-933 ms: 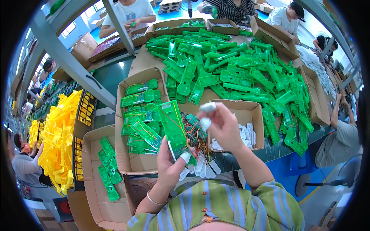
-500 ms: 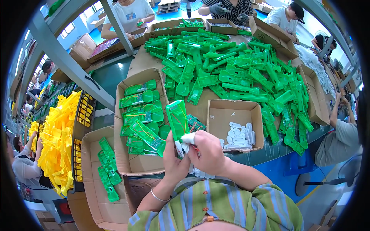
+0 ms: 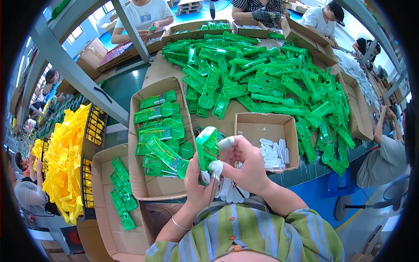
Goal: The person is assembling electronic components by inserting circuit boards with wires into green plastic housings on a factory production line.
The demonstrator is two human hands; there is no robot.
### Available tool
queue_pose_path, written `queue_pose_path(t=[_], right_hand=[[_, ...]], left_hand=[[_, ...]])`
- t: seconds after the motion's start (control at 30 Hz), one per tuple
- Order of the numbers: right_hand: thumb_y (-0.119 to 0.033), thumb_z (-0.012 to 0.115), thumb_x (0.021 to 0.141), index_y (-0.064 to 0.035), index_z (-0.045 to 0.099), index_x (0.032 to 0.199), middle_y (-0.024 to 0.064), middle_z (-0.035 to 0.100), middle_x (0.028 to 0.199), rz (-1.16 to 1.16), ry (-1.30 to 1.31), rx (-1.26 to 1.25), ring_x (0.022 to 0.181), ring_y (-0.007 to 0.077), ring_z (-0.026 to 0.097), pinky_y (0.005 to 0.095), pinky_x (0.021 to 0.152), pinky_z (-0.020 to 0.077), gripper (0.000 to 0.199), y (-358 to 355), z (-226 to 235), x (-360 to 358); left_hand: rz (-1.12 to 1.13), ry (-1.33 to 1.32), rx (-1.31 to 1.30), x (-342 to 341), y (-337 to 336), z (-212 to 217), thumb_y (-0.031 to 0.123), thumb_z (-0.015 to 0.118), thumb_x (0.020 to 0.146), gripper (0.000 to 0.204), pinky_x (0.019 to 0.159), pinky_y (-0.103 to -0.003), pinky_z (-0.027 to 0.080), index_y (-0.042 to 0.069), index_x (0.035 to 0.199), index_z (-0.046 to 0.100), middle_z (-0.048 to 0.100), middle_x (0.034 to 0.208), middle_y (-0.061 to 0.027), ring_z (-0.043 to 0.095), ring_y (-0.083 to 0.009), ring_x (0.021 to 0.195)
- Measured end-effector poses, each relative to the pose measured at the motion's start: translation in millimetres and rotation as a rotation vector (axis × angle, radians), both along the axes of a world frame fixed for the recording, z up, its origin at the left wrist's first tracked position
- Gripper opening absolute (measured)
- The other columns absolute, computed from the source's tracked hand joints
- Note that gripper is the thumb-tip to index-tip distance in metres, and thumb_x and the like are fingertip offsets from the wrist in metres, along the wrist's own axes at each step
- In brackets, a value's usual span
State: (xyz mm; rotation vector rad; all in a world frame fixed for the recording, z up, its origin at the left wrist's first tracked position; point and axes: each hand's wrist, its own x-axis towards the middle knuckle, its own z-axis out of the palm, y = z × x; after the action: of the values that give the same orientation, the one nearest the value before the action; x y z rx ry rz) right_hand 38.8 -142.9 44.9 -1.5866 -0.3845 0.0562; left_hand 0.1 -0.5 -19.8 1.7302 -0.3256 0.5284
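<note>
My left hand (image 3: 197, 185) is wrapped round a green plastic housing (image 3: 207, 144), held upright and tilted, with red and yellow wires inside its hollow. My right hand (image 3: 246, 168) grips the housing's right side and lower end. Its thumb and forefinger carry pale finger covers; the thumb tip presses at the lower end, and the forefinger touches the edge higher up. Thin wires hang below the thumb. A small whitish piece shows by my left thumb, too covered to name. Just left, a cardboard box (image 3: 187, 102) holds several wired green housings (image 3: 162, 153) with small circuit boards.
A shallow box (image 3: 244, 120) of white oval plastic pieces (image 3: 274, 153) stands right of my hands. More white pieces (image 3: 229, 192) lie by my waist. Green housings (image 3: 270, 83) heap up beyond. A lower-left box (image 3: 104, 218) holds green parts; yellow parts (image 3: 65, 161) fill a crate. Other people work around.
The housing has turned to show its side and sits a little lower and further right. My right hand has shifted right, its forefinger lifting away from the thumb.
</note>
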Motion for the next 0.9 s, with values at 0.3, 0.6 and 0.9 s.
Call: queue_pose_path(t=[0.3, 0.6, 0.9], right_hand=[[0.003, 0.065, 0.07, -0.0006, 0.055, 0.086, 0.0053, 0.056, 0.07, -0.2, -0.443, -0.076, 0.06, 0.0122, 0.056, 0.0236, 0.055, 0.0458, 0.019, 9, -17, -5], [-0.002, 0.065, 0.072, 0.0016, 0.05, 0.108, 0.0085, 0.055, 0.102, 0.056, -0.291, -0.038, 0.087, 0.0135, 0.056, 0.0272, 0.075, 0.0464, 0.04, -21, -7, 29], [0.003, 0.059, 0.074, 0.0039, 0.037, 0.124, 0.0095, 0.054, 0.107, 0.361, 0.107, 0.353, 0.095, 0.0144, 0.055, 0.0295, 0.084, 0.0449, 0.054, -25, -7, 30]], left_hand=[[-0.031, 0.171, -0.19, -2, -12, 5, -0.008, 0.054, 0.068, 0.073, 0.079, -0.029, 0.045, -0.003, 0.134, 0.025, 0.052, 0.108, -0.0145, 0.055, -0.0215, 0.093], [-0.729, 0.602, -0.832, -17, 0, 38, -0.008, 0.055, 0.073, 0.076, 0.076, -0.038, 0.05, 0.006, 0.137, 0.018, 0.051, 0.11, -0.0153, 0.058, -0.0221, 0.089], [-0.699, 0.698, -0.865, -27, 3, 41, -0.008, 0.056, 0.075, 0.077, 0.077, -0.041, 0.051, 0.01, 0.138, 0.017, 0.051, 0.111, -0.0189, 0.057, -0.0254, 0.093]])
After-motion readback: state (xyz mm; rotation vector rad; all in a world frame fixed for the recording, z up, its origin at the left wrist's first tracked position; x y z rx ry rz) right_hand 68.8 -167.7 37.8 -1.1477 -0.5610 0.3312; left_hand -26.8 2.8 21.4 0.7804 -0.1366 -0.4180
